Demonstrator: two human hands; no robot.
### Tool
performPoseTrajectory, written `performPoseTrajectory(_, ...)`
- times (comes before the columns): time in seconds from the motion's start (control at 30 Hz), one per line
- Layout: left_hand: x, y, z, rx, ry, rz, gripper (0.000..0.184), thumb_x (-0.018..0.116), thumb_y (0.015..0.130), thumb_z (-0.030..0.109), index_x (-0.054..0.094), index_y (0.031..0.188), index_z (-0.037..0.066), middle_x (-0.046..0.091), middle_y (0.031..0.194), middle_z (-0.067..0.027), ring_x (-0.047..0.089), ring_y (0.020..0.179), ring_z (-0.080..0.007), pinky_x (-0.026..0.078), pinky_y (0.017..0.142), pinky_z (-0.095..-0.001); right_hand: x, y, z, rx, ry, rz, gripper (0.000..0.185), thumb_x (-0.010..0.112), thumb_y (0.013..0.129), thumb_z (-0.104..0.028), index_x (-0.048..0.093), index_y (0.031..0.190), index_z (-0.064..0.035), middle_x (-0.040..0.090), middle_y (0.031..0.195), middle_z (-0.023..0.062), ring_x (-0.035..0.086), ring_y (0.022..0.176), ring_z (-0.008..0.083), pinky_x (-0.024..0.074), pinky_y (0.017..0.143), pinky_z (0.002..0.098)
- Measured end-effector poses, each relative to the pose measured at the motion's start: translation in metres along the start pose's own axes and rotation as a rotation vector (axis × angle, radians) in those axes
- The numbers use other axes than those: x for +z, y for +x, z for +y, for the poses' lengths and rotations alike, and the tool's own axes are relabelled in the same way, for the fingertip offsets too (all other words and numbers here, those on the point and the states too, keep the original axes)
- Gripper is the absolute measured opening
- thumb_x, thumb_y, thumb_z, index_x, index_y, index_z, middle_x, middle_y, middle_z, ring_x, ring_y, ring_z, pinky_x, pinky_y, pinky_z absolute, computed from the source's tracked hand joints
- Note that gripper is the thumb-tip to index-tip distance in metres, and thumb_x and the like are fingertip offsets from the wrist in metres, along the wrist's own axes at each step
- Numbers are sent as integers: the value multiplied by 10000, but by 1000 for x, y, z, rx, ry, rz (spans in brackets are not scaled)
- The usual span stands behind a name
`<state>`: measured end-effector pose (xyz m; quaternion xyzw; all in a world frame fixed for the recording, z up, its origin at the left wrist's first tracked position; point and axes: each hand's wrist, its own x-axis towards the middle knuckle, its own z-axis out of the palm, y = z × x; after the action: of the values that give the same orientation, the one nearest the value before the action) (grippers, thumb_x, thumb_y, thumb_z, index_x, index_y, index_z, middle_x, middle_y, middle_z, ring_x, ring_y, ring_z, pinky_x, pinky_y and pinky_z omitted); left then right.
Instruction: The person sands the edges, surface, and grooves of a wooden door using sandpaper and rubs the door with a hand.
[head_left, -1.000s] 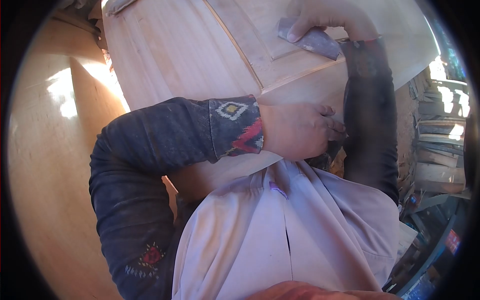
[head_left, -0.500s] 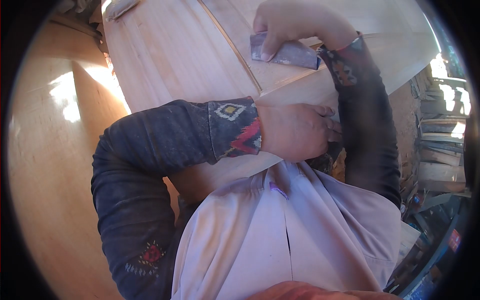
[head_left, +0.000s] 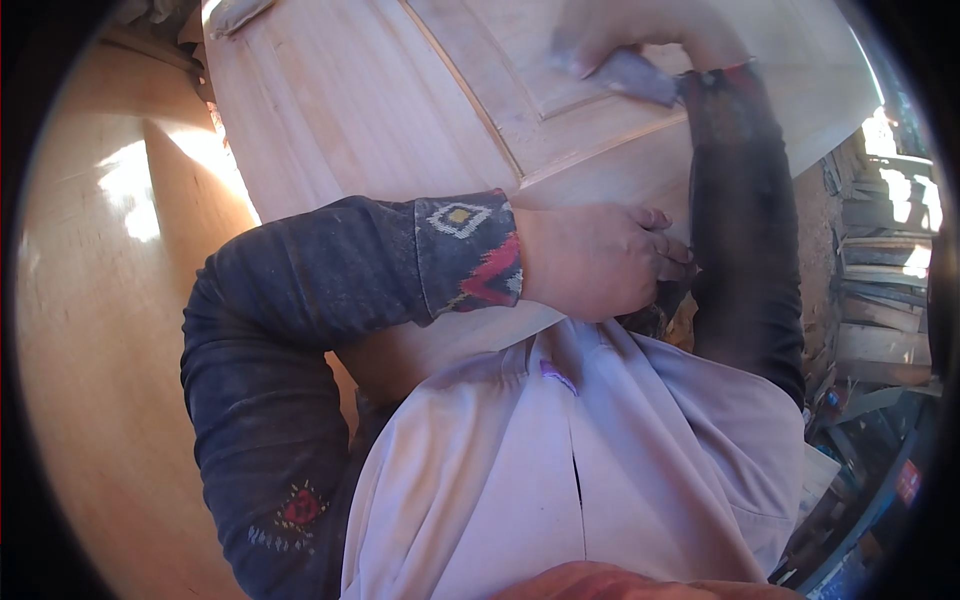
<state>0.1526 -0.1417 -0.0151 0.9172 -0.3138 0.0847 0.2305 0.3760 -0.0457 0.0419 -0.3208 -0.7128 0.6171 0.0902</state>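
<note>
A pale wooden panel [head_left: 340, 110] with raised mouldings and recessed sections lies in front of me. At the top right, my right hand [head_left: 640, 30], blurred by motion, is closed on a grey-purple sheet [head_left: 640, 80], which looks like folded sandpaper and rests on the panel's recessed part. My left hand [head_left: 600, 262] lies flat near the panel's front edge, its fingers spread a little and pointing to the right, close to my right sleeve [head_left: 740, 200]. Nothing shows in this hand.
A large plywood sheet [head_left: 100, 350] stands along the left side. Stacked wood strips [head_left: 885, 300] are at the right, with dark clutter [head_left: 880, 450] below them. A cloth-like item [head_left: 235, 15] sits on the panel's far left corner.
My right hand with the sheet moved left across the panel, then back to the right and slightly up. My left hand has stayed in place.
</note>
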Motion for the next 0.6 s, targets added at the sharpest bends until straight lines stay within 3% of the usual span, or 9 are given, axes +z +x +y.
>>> performPoseTrajectory(0.03, -1, 2, 0, -11, -11, -26, 265, 536, 837, 173, 719, 1002, 75, 578, 1317, -72, 449, 1322, -198, 296, 1137, -385, 39, 6, 4, -359, -208, 285, 174, 618, 866, -123, 680, 818, 33, 666, 843, 123, 651, 779, 256, 504, 705, 360)
performPoseTrajectory(0.1, 0, 3, 0, -42, -34, -83, 262, 538, 836, 176, 720, 997, 78, 576, 1320, -71, 450, 1321, -202, 296, 1137, -388, 76, 15, -9, -672, -451, 592, 171, 612, 866, -114, 694, 814, 27, 669, 819, 112, 661, 787, 255, 506, 719, 346)
performPoseTrajectory(0.17, 0, 1, -1, -13, -23, -39, 261, 542, 833, 178, 721, 997, 82, 575, 1321, -69, 451, 1321, -203, 299, 1136, -387, 77, 6, -11, -671, -413, 676, 182, 601, 875, -122, 691, 815, 23, 672, 839, 112, 661, 800, 256, 505, 727, 340)
performPoseTrajectory(0.23, 2, -1, -1, 4, -14, -8, 260, 545, 832, 180, 721, 998, 85, 574, 1323, -68, 451, 1320, -203, 300, 1134, -385, 81, -17, -16, -413, -482, 739, 217, 586, 890, -152, 692, 831, 28, 676, 862, 125, 660, 819, 259, 501, 740, 333)
performPoseTrajectory(0.4, 0, 2, 0, -11, 11, -44, 256, 546, 834, 176, 721, 998, 86, 575, 1325, -64, 446, 1324, -197, 303, 1132, -379, 83, 10, -19, -658, -300, 694, 182, 639, 851, -159, 708, 776, -9, 672, 767, 84, 653, 747, 225, 488, 701, 324)
performPoseTrajectory(0.47, 0, 0, 1, -9, 17, -34, 254, 548, 833, 175, 722, 998, 89, 576, 1323, -60, 445, 1324, -193, 304, 1131, -376, 80, 0, -8, -586, -431, 754, 187, 641, 850, -171, 707, 770, -15, 670, 763, 76, 647, 737, 222, 479, 683, 323)
performPoseTrajectory(0.5, 0, 0, 1, -8, 23, -24, 253, 549, 833, 174, 722, 998, 90, 576, 1323, -59, 444, 1324, -191, 304, 1130, -375, 30, -4, 16, 183, -267, 263, 199, 636, 851, -175, 702, 756, -13, 667, 753, 76, 645, 742, 233, 471, 678, 326)
performPoseTrajectory(0.57, 3, 0, 0, -1, 13, 14, 253, 553, 831, 175, 722, 1000, 92, 578, 1321, -58, 445, 1323, -192, 305, 1130, -372, 8, 14, -4, -64, -113, -139, 179, 633, 852, -145, 695, 763, -3, 661, 750, 89, 635, 693, 230, 468, 650, 329)
performPoseTrajectory(0.6, 4, 0, 0, 7, 9, 29, 253, 554, 830, 175, 722, 1001, 93, 578, 1320, -58, 445, 1322, -192, 305, 1130, -371, 28, 9, 0, -293, -186, 81, 171, 625, 857, -127, 688, 769, 6, 657, 750, 103, 611, 639, 223, 459, 626, 326)
